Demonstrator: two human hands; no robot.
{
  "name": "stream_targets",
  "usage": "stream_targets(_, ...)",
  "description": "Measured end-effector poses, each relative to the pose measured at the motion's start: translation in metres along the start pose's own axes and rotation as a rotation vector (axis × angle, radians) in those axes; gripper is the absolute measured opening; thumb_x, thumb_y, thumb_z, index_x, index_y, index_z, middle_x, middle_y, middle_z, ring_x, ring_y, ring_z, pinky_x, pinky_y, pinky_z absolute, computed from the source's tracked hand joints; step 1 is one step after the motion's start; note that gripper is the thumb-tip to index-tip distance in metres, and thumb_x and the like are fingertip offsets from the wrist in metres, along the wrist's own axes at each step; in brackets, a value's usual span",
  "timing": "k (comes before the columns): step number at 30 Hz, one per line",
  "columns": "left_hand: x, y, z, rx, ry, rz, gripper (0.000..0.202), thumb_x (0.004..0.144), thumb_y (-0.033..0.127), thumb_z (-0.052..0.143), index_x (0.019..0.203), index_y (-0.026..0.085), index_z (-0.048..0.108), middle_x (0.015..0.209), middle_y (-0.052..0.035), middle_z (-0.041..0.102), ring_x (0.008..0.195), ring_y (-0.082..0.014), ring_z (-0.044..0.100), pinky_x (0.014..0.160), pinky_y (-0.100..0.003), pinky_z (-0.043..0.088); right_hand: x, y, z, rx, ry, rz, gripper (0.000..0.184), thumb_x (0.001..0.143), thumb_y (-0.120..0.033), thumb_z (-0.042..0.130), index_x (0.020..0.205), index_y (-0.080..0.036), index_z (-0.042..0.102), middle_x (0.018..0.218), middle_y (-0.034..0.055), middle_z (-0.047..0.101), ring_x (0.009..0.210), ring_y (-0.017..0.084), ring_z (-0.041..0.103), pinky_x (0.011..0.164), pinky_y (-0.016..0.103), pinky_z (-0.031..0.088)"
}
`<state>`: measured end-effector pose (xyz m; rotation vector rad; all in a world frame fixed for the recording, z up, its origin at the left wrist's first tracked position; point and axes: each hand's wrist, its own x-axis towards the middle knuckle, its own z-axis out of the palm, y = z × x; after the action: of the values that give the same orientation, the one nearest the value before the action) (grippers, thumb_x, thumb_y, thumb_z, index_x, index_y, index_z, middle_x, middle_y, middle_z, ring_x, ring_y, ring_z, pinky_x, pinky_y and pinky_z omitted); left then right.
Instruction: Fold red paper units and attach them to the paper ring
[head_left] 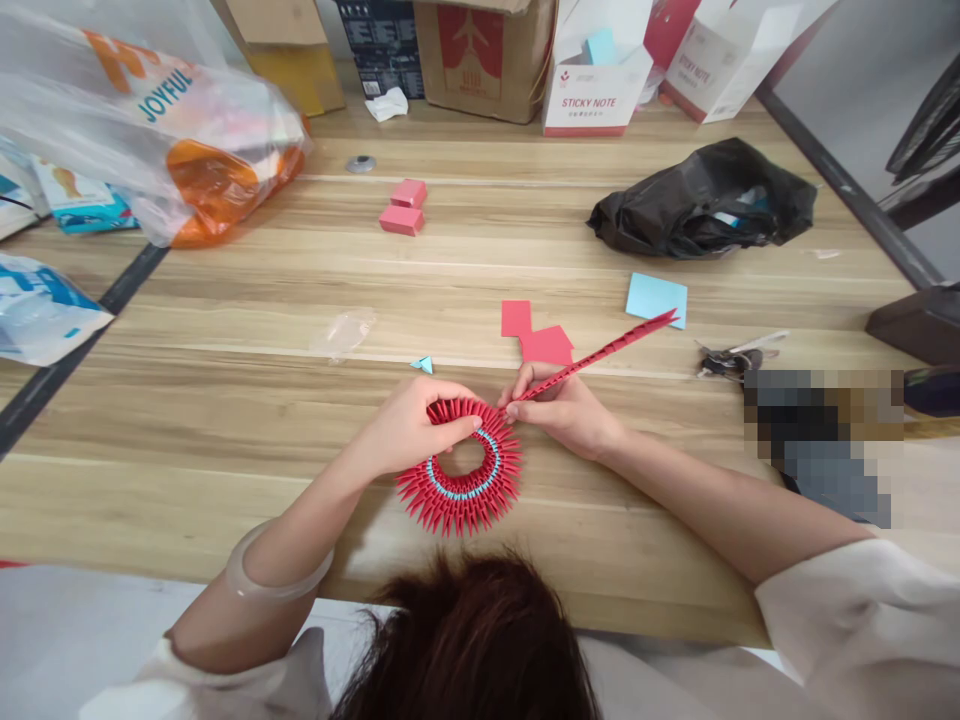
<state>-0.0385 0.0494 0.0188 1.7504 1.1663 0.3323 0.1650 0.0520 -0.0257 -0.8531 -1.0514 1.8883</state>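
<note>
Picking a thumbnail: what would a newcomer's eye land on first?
Probably the spiky red ring with its blue band, front and centre in the left hand. Next, the red strip slanting up rightward from the right hand. Then the black bag, towards the back right.

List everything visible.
ring: 1, red-blue, front
strip: 1, red, front
folded paper: 1+, blue, centre
sheets: 2+, red, centre
notepad: 1, blue, right
blocks: 2, pink, rear
crumpled bag: 1, black, right
STICKY NOTE boxes: 2, white, rear
cartons: 3, mixed, rear
tissue: 1, white, rear
disc: 1, grey, rear
JOYFUL bag: 1, white-orange, left
packs: 2+, blue, left
wrapper: 1, clear, left
clutter: uncounted, dark, right
table: 1, tan, beneath
bracelet: 1, whitish, left
left hand: 1, bare, on ring
right hand: 1, bare, on strip
</note>
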Motion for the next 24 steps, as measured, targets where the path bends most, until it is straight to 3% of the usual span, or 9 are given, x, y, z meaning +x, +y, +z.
stream_targets(11, -0.0019, 0.0033, -0.0005, -0.042, -0.058, -0.059, 0.022, 0.082, 0.032, 0.054, 0.083, 0.012, 0.063, 0.069, -0.0025, 0.064, 0.052, -0.0105, 0.059, 0.05, -0.021, 0.043, -0.0011, -0.0032, -0.0023, -0.146, -0.065, -0.02, 0.021, 0.064, -0.019, 0.076, 0.071, -0.015, 0.056, 0.078, 0.0026, 0.067, 0.077, 0.013, 0.064, 0.074, 0.03, 0.051)
stream_targets(15, -0.0013, 0.0028, -0.0001, 0.002, -0.075, -0.053, 0.021, 0.082, 0.032, 0.054, 0.082, 0.012, 0.063, 0.069, -0.0024, 0.064, 0.055, -0.0117, 0.059, 0.053, -0.022, 0.043, -0.002, -0.0054, -0.0004, -0.193, -0.068, -0.017, 0.021, 0.065, -0.018, 0.075, 0.07, -0.015, 0.056, 0.078, 0.0029, 0.067, 0.077, 0.013, 0.064, 0.072, 0.029, 0.051)
stream_targets(19, 0.0004, 0.0022, -0.0002, 0.079, -0.056, -0.017, 0.023, 0.073, 0.031, 0.065, 0.087, 0.013, 0.065, 0.076, -0.0038, 0.067, 0.07, -0.0155, 0.061, 0.064, -0.026, 0.046, -0.0035, -0.006, 0.0005, -0.259, -0.071, -0.023, 0.02, 0.066, -0.019, 0.074, 0.072, -0.016, 0.055, 0.08, 0.0033, 0.066, 0.078, 0.013, 0.064, 0.071, 0.029, 0.052)
stream_targets(24, 0.0005, 0.0026, 0.0015, 0.045, -0.034, -0.028, 0.026, 0.073, 0.031, 0.065, 0.091, 0.012, 0.066, 0.081, -0.0053, 0.069, 0.072, -0.0159, 0.062, 0.068, -0.027, 0.047, -0.0043, -0.0055, -0.0002, -0.359, -0.075, -0.04, 0.019, 0.067, -0.021, 0.073, 0.072, -0.016, 0.055, 0.083, 0.0046, 0.066, 0.078, 0.013, 0.063, 0.071, 0.029, 0.052)
